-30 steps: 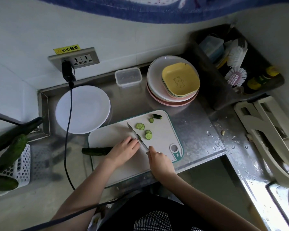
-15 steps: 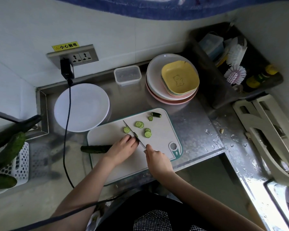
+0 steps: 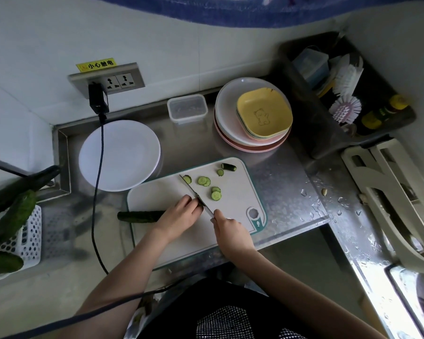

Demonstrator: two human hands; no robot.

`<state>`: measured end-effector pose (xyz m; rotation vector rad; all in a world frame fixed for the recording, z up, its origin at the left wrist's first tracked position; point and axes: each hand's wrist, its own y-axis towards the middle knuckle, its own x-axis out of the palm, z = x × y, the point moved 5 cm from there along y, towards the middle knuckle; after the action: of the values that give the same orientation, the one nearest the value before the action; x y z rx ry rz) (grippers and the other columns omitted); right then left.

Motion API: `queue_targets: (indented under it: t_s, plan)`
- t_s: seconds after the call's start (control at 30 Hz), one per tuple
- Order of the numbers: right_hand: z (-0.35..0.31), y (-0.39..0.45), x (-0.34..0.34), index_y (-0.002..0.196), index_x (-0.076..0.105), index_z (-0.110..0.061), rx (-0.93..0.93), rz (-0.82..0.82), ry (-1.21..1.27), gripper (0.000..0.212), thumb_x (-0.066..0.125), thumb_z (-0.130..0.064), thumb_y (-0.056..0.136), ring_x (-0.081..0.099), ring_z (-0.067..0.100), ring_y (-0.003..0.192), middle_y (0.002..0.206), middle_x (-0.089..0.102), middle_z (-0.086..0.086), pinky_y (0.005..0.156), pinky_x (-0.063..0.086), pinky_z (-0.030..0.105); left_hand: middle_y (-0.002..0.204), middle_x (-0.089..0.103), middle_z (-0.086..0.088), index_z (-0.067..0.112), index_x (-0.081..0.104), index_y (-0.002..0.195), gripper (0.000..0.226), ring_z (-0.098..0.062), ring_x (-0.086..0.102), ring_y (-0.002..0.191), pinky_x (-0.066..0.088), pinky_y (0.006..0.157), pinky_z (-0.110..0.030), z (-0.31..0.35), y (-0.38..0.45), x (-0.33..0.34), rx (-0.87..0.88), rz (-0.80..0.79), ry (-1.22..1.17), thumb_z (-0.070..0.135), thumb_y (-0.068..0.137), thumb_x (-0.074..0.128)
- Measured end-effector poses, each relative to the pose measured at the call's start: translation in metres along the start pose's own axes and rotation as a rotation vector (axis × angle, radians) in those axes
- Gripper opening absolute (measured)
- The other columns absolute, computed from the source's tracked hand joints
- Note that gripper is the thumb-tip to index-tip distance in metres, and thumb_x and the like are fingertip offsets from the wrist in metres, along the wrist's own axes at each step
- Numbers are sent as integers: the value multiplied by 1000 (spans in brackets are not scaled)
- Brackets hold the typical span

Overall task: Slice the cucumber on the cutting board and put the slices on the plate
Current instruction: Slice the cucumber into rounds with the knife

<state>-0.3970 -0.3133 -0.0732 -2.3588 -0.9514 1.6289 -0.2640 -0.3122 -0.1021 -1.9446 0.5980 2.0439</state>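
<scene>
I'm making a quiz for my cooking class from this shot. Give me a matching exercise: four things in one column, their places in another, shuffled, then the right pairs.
Things:
1. knife
2. white plate
3. yellow dish
4. cucumber slices

Places:
A. on top of the stack of plates
B. scattered on the cutting board
C. gripped by the right hand
D. bare, on the counter left of the board

Pairs: 1-C, 2-D, 3-A, 4-B

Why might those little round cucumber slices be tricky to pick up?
The thin round green cucumber slices lie flat on the white cutting board, so probably hard to get under. Their cut faces look moist, likely slippery. They seem light and may stick together where they overlap.
</scene>
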Motion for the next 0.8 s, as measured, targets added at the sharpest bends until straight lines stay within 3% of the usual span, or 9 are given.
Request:
queue_targets:
  t_s: [0.1,0.27,0.4,0.5,0.57,0.8]
  plan:
    - [-2,1,-1,110,39,-9,-3,4,27,24,28,-30,104,61,41,80,91,65,21,59,36,35,82,58,-10,4,63,86,23,-27,45,80,56,55,-35,-1,-1,1,-17,61,-11,-2,74,45]
    - [0,0,1,110,40,-9,1,16,20,25,29,-30,103,61,41,79,91,66,20,59,38,36,83,57,-11,4,56,92,21,-28,44,82,56,58,-38,-1,-3,4,-16,74,-13,-2,75,47]
    - [-1,2,5,111,39,-9,10,-12,1,23,29,-28,104,61,40,80,91,65,20,60,39,36,82,56,-11,5,59,87,28,-28,49,79,55,57,-36,-1,-2,2,-12,37,-22,-5,62,66]
    - [3,7,11,110,38,-9,48,-90,-11,11,34,-13,100,61,38,83,95,64,19,61,37,36,80,55,-8,7,57,78,27,-26,55,74,53,53,-35,-1,-2,1,-15,-5,-23,-8,59,67]
    - [5,8,14,109,37,-10,69,-130,-20,16,35,-4,95,60,37,86,98,63,20,63,36,35,79,55,-7,8,55,77,24,-26,55,74,53,52,-35,0,-3,2,-21,-10,-28,-8,61,63]
    - [9,9,12,111,37,-11,59,-85,-65,14,33,-7,98,62,37,84,96,65,18,62,37,36,88,51,-8,9,48,86,41,-27,51,81,50,53,-35,0,-5,5,-8,-54,31,-7,54,70]
